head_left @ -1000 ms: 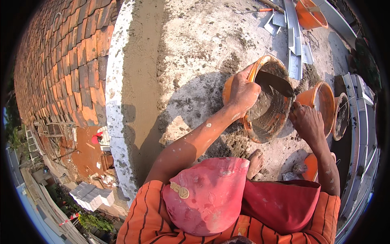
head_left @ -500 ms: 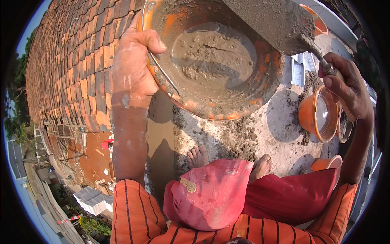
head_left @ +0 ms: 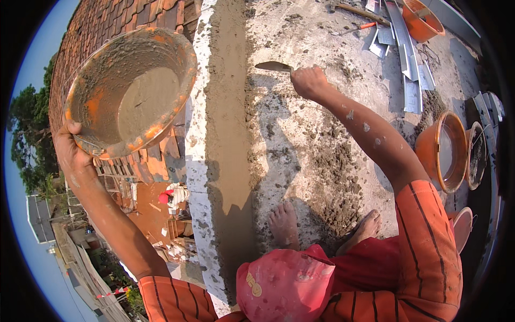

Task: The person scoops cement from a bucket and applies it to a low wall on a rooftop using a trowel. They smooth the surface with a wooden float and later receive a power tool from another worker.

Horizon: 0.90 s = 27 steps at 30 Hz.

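Note:
At the far left, my left hand (head_left: 75, 150) grips the near rim of an orange bucket (head_left: 95, 104), thumb over the edge. The bucket is tilted toward me, its inside smeared with grey mortar; more wet mortar (head_left: 149, 99) lies in its bottom. My right hand (head_left: 310, 83) is closed round the handle of a trowel (head_left: 273, 66), whose blade points left and is seen nearly edge-on. Below the blade's tip runs a long smooth band of mortar (head_left: 229, 129) along a white-sided ledge (head_left: 197, 134). Whether the blade touches anything, I cannot tell.
Orange buckets (head_left: 448, 153) stand at the right, and another bucket (head_left: 421, 21) is at the far right. Metal strips (head_left: 405, 51) and a wooden-handled tool (head_left: 362, 14) lie on the floor. Left of the ledge is a drop, with a tiled roof (head_left: 126, 19) and a person (head_left: 174, 196) below.
The bucket has swung left, out past the ledge, in my left hand. My right hand has brought the trowel left from over the bucket to beside the mortar band.

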Available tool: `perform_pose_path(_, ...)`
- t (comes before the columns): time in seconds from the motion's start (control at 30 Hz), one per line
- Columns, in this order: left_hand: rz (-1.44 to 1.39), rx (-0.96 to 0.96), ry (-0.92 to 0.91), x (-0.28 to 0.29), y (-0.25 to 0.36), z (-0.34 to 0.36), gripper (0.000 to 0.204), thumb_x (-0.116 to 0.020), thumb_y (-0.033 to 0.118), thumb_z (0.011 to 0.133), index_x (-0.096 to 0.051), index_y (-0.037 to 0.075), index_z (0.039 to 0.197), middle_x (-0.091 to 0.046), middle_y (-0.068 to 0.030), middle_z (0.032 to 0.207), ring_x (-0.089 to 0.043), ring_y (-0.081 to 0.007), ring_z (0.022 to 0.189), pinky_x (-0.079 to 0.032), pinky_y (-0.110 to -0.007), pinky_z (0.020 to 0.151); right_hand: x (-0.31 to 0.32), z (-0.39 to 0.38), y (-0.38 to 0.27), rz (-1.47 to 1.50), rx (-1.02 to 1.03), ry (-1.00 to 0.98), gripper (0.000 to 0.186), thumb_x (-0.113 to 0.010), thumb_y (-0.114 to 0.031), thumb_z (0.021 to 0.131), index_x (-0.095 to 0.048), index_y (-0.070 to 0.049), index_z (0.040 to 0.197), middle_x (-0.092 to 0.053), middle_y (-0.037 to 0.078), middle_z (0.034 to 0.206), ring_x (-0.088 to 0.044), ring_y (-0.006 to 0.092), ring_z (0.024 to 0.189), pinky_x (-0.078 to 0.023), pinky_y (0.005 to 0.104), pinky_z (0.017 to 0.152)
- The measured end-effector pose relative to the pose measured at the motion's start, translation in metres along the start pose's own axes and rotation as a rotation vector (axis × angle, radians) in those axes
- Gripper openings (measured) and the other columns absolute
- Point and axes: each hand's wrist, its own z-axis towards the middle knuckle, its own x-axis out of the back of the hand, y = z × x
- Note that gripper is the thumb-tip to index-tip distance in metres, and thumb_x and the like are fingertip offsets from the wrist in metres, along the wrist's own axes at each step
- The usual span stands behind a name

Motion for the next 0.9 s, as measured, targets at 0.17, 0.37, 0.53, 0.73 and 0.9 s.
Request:
perform_pose_path(0.17, -0.052, 0.132, -0.021, 0.009, -0.028, 0.001, 0.051, -0.053, -0.008, 0.056, -0.056, -0.013, 0.107, -0.064, -0.0233, 0.101, -0.066, -0.0342, 0.086, -0.060, -0.044, 0.080, -0.057, -0.022, -0.030, -0.186, 0.207, 0.034, 0.015, -0.052, -0.009, 0.092, -0.065, -0.005, 0.089, -0.064, 0.010, 0.084, -0.062, 0.0169, 0.069, -0.050, 0.0344, 0.058)
perform_pose_path(0.37, -0.135, 0.170, -0.076, 0.015, -0.038, -0.019, 0.050, -0.051, -0.008, 0.060, -0.055, -0.012, 0.110, -0.063, -0.0233, 0.103, -0.066, -0.0348, 0.090, -0.058, -0.045, 0.084, -0.022, -0.127, -0.030, -0.052, 0.482, -0.449, 0.025, -0.041, -0.013, 0.091, -0.061, -0.001, 0.096, -0.055, 0.006, 0.064, -0.055, 0.0146, 0.055, -0.049, 0.0377, 0.054)
perform_pose_path(0.53, -0.142, 0.173, -0.198, -0.037, -0.048, -0.028, 0.043, -0.048, -0.006, 0.063, -0.052, -0.015, 0.104, -0.062, -0.0221, 0.097, -0.067, -0.0332, 0.078, -0.061, -0.042, 0.078, 0.061, -0.136, 0.035, 0.435, 0.103, -0.240, 0.034, -0.056, -0.025, 0.077, -0.059, 0.004, 0.096, -0.060, 0.017, 0.066, -0.058, 0.0288, 0.059, -0.050, 0.0398, 0.061)
perform_pose_path(0.73, -0.198, 0.134, -0.126, -0.061, -0.048, -0.047, 0.040, -0.048, -0.005, 0.062, -0.053, -0.013, 0.101, -0.062, -0.0203, 0.093, -0.066, -0.0301, 0.077, -0.061, -0.039, 0.075, 0.202, -0.125, 0.000, 0.464, 0.218, 0.020, 0.029, -0.052, -0.030, 0.087, -0.057, -0.002, 0.089, -0.054, 0.004, 0.067, -0.056, 0.0111, 0.057, -0.048, 0.0280, 0.053)
perform_pose_path(0.9, -0.277, 0.202, -0.188, -0.061, -0.057, -0.029, 0.039, -0.046, -0.005, 0.064, -0.051, -0.014, 0.101, -0.062, -0.0220, 0.094, -0.067, -0.0308, 0.080, -0.062, -0.040, 0.075, 0.257, -0.092, -0.089, 0.292, 0.279, -0.325, 0.038, -0.045, -0.028, 0.093, -0.059, 0.008, 0.087, -0.058, 0.009, 0.066, -0.061, 0.0171, 0.053, -0.052, 0.0332, 0.049)
